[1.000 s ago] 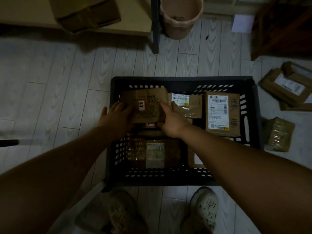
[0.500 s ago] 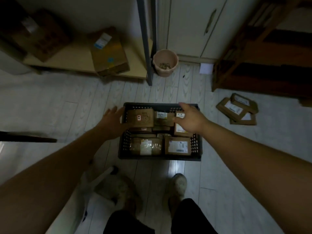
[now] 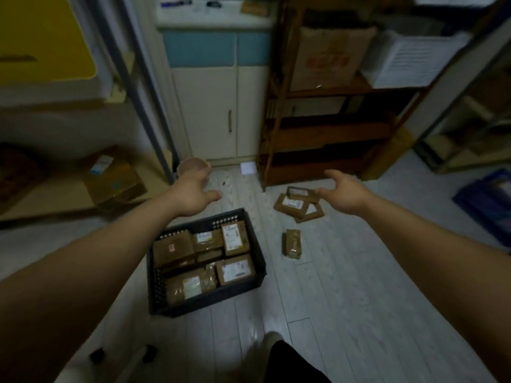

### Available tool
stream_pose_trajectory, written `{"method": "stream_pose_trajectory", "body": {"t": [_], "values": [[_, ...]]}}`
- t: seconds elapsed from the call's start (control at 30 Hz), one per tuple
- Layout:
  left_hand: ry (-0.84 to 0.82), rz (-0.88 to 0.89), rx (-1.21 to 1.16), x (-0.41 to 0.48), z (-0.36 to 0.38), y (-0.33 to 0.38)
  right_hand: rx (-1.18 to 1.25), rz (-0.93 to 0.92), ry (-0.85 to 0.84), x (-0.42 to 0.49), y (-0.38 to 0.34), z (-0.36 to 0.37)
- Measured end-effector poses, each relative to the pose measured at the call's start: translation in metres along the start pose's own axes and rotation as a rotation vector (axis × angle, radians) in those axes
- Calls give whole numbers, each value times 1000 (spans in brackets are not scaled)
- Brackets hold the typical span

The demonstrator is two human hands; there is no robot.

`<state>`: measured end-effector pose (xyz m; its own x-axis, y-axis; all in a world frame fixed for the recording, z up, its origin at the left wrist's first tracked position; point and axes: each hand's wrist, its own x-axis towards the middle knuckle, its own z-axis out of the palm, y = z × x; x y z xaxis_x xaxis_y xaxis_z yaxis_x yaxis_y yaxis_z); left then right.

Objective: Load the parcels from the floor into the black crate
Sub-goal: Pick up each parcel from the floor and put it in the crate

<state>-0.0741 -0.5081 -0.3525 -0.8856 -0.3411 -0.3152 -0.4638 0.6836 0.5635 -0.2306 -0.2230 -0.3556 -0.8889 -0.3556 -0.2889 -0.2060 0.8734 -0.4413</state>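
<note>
Nearest, the black crate [image 3: 206, 293] stands on the pale plank floor [image 3: 345, 294] and holds several brown parcels (most with white labels). Just right of it, one small parcel [image 3: 292, 243] lies alone on the floor. Farther, a pile of flat parcels [image 3: 298, 205] rests near the foot of a wooden shelf [image 3: 326, 134]. Both hands are raised and empty: the left hand [image 3: 193, 193] with fingers loosely apart, the right hand [image 3: 344, 190] spread wide beside the pile.

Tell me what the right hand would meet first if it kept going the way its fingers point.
Probably the pile of flat parcels on the floor beside the wooden shelf. The right hand, open and empty, points that way, though depth is unclear.
</note>
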Motion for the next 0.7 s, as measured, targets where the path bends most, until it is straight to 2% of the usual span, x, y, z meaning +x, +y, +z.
{"method": "stream_pose_trajectory", "body": {"t": [0.2, 0.4, 0.6, 0.7], "values": [[-3, 132, 120, -10, 9, 91, 44, 52, 108, -39, 52, -71], [-7, 227, 79, -1, 42, 198, 4, 36, 149, -51, 125, -148], [-45, 148, -4, 23, 107, 287, -41, 28, 155, -36, 218, -201], [-91, 77, -12, 31, 142, 309, -33, 35, 124, -19, 249, -207]]}}
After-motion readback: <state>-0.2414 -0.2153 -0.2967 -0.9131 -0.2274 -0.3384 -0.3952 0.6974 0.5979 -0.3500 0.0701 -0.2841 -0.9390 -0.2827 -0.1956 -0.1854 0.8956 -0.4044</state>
